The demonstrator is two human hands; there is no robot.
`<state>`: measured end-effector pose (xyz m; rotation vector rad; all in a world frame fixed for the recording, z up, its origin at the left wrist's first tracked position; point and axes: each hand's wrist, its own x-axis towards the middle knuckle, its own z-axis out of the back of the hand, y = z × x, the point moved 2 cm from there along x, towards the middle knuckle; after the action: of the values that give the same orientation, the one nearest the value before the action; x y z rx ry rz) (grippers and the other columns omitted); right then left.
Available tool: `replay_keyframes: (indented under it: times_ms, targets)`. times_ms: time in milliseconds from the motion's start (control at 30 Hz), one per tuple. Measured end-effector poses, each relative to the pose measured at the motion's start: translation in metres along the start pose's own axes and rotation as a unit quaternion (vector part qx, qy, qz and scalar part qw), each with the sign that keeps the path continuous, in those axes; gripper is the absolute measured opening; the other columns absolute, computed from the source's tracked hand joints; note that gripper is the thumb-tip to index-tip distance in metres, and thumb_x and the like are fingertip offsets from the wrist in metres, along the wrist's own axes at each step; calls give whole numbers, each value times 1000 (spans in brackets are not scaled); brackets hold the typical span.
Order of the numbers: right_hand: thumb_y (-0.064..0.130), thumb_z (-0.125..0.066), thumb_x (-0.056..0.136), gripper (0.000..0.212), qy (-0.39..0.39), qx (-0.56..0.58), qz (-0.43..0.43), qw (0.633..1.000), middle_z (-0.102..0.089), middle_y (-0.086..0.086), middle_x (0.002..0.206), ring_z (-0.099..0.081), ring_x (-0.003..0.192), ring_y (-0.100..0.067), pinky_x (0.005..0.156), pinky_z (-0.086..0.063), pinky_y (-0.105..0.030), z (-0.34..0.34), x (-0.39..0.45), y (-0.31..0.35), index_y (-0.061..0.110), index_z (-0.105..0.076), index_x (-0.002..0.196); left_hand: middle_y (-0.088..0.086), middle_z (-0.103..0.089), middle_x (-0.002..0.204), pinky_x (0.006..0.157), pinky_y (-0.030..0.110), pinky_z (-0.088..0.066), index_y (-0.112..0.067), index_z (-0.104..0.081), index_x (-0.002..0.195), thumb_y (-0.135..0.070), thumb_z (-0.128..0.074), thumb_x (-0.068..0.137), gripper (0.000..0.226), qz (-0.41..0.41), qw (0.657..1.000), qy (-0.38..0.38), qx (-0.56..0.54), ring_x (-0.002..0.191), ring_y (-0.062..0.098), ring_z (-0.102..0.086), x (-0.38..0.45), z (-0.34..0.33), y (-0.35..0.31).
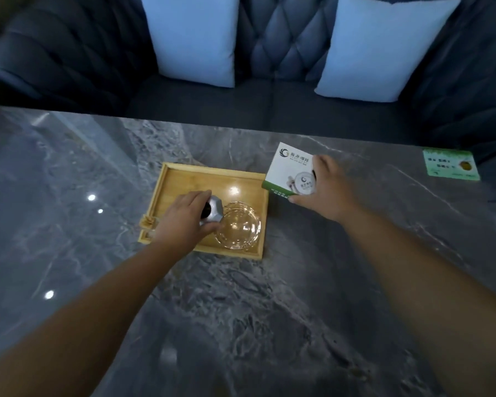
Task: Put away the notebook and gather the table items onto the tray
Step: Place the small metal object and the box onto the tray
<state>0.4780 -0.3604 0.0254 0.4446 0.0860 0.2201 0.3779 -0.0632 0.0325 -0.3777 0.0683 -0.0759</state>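
On the wooden tray (184,179), the left hand (184,222) closes its fingers over a small silver and black object (212,210), which sits against the rim of a clear glass ashtray (239,229) resting in the tray's near right corner. What that object is cannot be made out; the hand hides most of it. Just beside the tray's right edge, the right hand (327,187) grips a white and green box (291,171), thumb on its near edge, fingers on top. A green card (450,164) lies well apart on the grey marble table (255,310), blurred.
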Motion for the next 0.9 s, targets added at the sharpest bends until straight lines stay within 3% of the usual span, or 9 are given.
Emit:
replay_keyframes:
  times_ms: [100, 200, 300, 533, 900]
  targets:
    - [58, -79, 59, 106, 14, -18, 23, 999, -30, -7, 145, -37, 126, -27, 96, -42, -44, -13, 11, 34, 14, -26, 139, 14, -56, 131, 100, 42, -37, -7, -47, 135, -37, -78, 73, 76, 44, 999, 3, -7, 119, 33, -49, -22, -1, 26]
    - [60, -78, 60, 106, 23, -27, 45, 998, -28, -6, 146, -39, 125, -26, 93, -44, -43, -27, 18, 60, 15, -24, 140, 13, -56, 131, 98, 39, -37, -8, -47, 133, -34, -79, 73, 73, 72, 997, 11, -19, 119, 32, -48, -35, -4, 43]
    - [63, -76, 60, 109, 38, -30, 59, 997, -25, -4, 147, -37, 127, -25, 95, -43, -42, -41, 24, 80, 14, -21, 141, 9, -57, 129, 93, 38, -38, -11, -49, 130, -35, -78, 74, 68, 52, 998, 21, -4, 116, 29, -49, -41, -7, 51]
    - [66, -73, 61, 110, 53, -62, 77, 994, -23, -1, 147, -35, 129, -25, 97, -44, -45, -60, 27, 110, 16, -19, 142, 5, -41, 147, 103, 41, -36, -14, -36, 142, -36, -67, 83, 70, 8, 998, 53, 28, 130, 26, -39, -36, -21, 48]
    - [64, -73, 64, 108, 51, -86, 85, 991, -24, -4, 146, -33, 129, -23, 94, -42, -40, -71, 32, 127, 16, -18, 143, 3, -30, 152, 104, 38, -36, -15, -23, 147, -35, -61, 89, 72, 31, 996, 78, -12, 135, 23, -29, -24, -43, 50]
